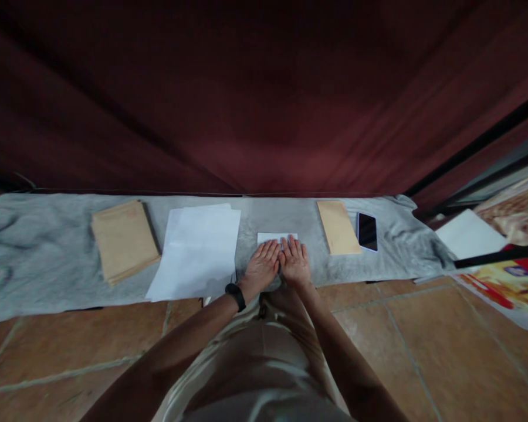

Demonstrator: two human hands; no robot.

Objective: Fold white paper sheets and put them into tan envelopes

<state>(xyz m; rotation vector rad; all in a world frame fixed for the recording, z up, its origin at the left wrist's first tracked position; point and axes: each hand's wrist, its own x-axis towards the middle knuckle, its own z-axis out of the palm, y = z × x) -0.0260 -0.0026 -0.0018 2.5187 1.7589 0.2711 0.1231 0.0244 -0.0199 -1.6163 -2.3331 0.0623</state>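
Observation:
Both hands lie side by side on a small white piece of paper [277,237], which looks folded and rests on the grey cloth. My left hand [263,262], with a black band on its wrist, is flat, palm down, fingers stretched forward. My right hand [295,261] is likewise flat on the paper, its fingers slightly spread. The paper's far edge shows beyond the fingertips; the rest is hidden under the hands. To the left is a stack of white sheets [198,252]. Off to the right lies a tan envelope [338,227].
A stack of brown envelopes [124,241] lies at the far left of the grey cloth [61,252]. A phone [367,231] sits right of the single envelope. Dark red fabric [264,117] hangs behind. Black bars, a white sheet [470,234] and colourful packaging [506,287] are at right.

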